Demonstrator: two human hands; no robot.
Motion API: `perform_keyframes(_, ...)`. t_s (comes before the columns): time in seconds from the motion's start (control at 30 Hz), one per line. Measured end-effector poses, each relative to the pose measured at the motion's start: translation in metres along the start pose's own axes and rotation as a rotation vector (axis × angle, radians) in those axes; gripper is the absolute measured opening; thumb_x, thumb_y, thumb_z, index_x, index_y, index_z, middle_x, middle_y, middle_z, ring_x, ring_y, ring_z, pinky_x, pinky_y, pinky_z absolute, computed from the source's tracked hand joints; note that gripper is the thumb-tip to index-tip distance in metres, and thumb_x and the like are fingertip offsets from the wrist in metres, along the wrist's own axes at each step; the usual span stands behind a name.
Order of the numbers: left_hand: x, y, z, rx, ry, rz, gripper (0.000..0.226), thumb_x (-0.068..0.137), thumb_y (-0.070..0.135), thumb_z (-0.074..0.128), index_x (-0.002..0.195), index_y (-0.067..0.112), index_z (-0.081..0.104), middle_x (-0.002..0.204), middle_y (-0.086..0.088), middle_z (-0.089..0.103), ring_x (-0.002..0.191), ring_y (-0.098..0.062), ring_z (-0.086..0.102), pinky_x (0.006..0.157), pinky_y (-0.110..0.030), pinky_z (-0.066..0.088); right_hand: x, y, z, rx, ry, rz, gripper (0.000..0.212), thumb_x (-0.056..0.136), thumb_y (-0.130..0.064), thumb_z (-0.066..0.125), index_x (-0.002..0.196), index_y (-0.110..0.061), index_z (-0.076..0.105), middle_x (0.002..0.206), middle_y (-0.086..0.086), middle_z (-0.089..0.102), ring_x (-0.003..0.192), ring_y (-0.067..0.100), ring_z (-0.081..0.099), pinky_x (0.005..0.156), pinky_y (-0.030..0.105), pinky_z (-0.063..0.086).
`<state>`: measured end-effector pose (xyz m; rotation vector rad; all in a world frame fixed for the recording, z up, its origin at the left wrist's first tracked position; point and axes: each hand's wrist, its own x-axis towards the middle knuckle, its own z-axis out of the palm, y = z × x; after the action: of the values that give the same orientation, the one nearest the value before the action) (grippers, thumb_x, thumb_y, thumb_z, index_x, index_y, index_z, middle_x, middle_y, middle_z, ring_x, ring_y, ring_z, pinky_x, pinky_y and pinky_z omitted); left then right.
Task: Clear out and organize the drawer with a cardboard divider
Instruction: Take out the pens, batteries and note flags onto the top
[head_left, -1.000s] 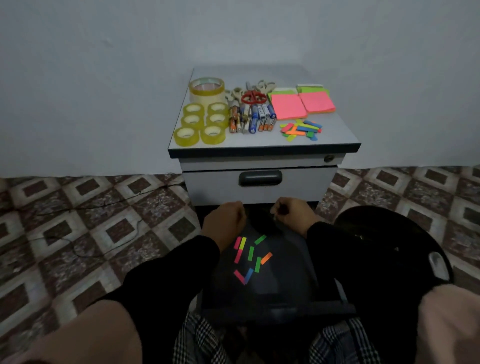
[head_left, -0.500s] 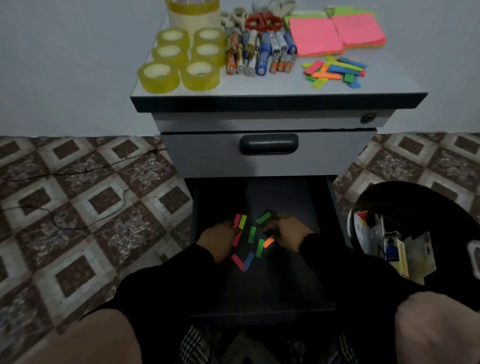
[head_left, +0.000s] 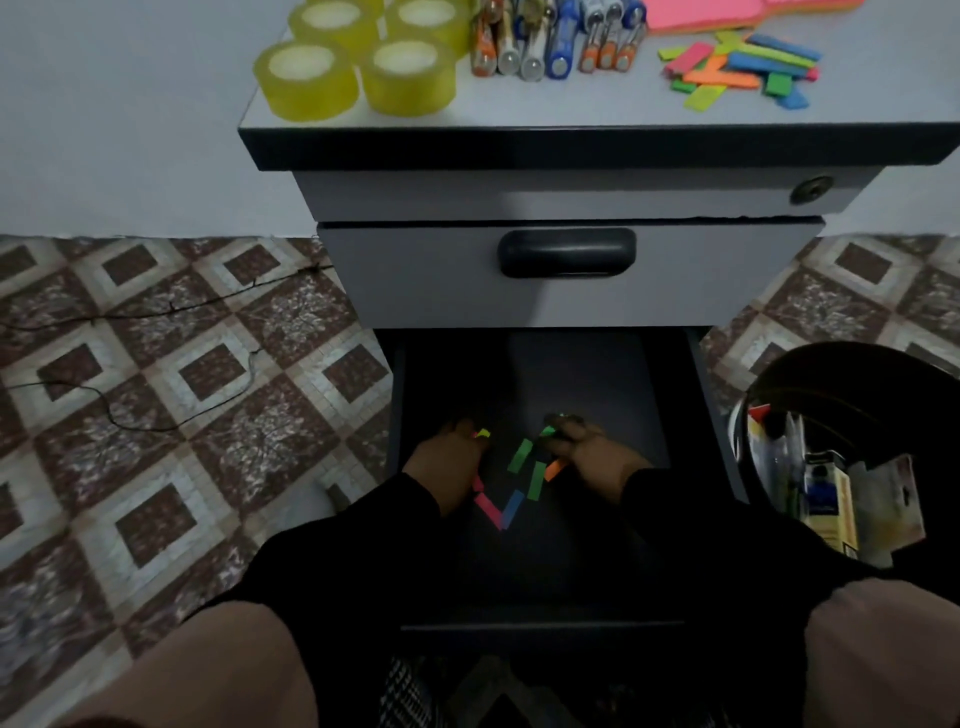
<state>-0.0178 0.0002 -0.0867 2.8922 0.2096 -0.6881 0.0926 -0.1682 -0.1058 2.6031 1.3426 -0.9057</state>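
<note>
Clearing is nearly done: we have both hands down in the open drawer (head_left: 540, 582), left hand (head_left: 453, 457) and right hand (head_left: 592, 457), fingers curled at the loose sticky flags (head_left: 519, 457); whether either pinches one we cannot tell. Next we must gather them and lift them to the pile on the desk (head_left: 597, 117).

Open drawer (head_left: 540, 618), both hands (head_left: 453, 458) (head_left: 597, 455) on scattered coloured paper tabs (head_left: 519, 456)

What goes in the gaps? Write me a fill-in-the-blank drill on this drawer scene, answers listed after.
1. Both hands, left hand and right hand, reach into the open bottom ____.
2. The tape rolls on the cabinet top are ____ in colour.
3. The black bin stands on the person's ____ side.

Answers: drawer; yellow; right
</note>
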Motion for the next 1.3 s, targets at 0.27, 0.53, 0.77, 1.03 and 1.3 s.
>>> perform_keyframes(0.27, -0.003, 0.005, 0.003, -0.144, 0.021, -0.082, 0.057, 0.092, 0.004, 0.043, 0.146, 0.013, 0.025, 0.146, -0.015, 0.026, 0.136, -0.032, 0.027, 0.108, -0.037, 0.034, -0.012, -0.001, 0.002, 0.152, 0.101, 0.101, 0.065, 0.095, -0.021, 0.049, 0.151, -0.018, 0.015, 0.157, 0.003, 0.01, 0.145, 0.024, 0.01, 0.116, 0.025, 0.009)
perform_keyframes(0.53, 0.002, 0.009, 0.007, -0.064, 0.028, -0.093, 0.051, 0.09, 0.006, 0.048, 0.139, 0.013, 0.035, 0.142, -0.01, 0.032, 0.131, -0.03, 0.031, 0.101, -0.04, 0.041, -0.003, -0.01, 0.008, 0.123, 0.077, 0.135, 0.054, 0.099, -0.016, 0.039, 0.149, -0.021, 0.02, 0.156, 0.004, 0.013, 0.145, 0.023, 0.012, 0.118, 0.031, 0.017)
perform_keyframes(0.77, 0.001, 0.013, 0.009, 0.028, 0.049, -0.05, 0.036, 0.092, 0.008, 0.046, 0.128, 0.012, 0.049, 0.134, -0.01, 0.042, 0.126, -0.028, 0.041, 0.093, -0.037, 0.045, -0.008, -0.014, 0.0, 0.121, 0.064, 0.106, 0.05, 0.099, -0.018, 0.038, 0.148, -0.017, 0.024, 0.154, 0.009, 0.021, 0.143, 0.023, 0.019, 0.114, 0.029, 0.021)
perform_keyframes(1.03, 0.003, 0.015, 0.005, -0.043, -0.102, -0.114, 0.027, 0.093, 0.014, 0.052, 0.12, 0.009, 0.052, 0.119, -0.01, 0.057, 0.108, -0.024, 0.058, 0.088, -0.032, 0.048, -0.006, -0.016, -0.002, 0.215, 0.046, 0.161, 0.026, 0.094, -0.017, 0.047, 0.119, -0.012, 0.053, 0.13, 0.009, 0.046, 0.122, 0.022, 0.045, 0.104, 0.026, 0.034)
perform_keyframes(1.3, 0.003, 0.02, 0.013, -0.19, 0.124, -0.138, 0.026, 0.093, 0.029, 0.052, 0.115, 0.015, 0.053, 0.114, -0.006, 0.061, 0.103, -0.025, 0.061, 0.078, -0.034, 0.047, -0.005, -0.03, -0.009, 0.271, 0.195, 0.097, 0.04, 0.094, -0.013, 0.049, 0.133, -0.013, 0.05, 0.142, 0.007, 0.044, 0.13, 0.022, 0.04, 0.103, 0.023, 0.029)
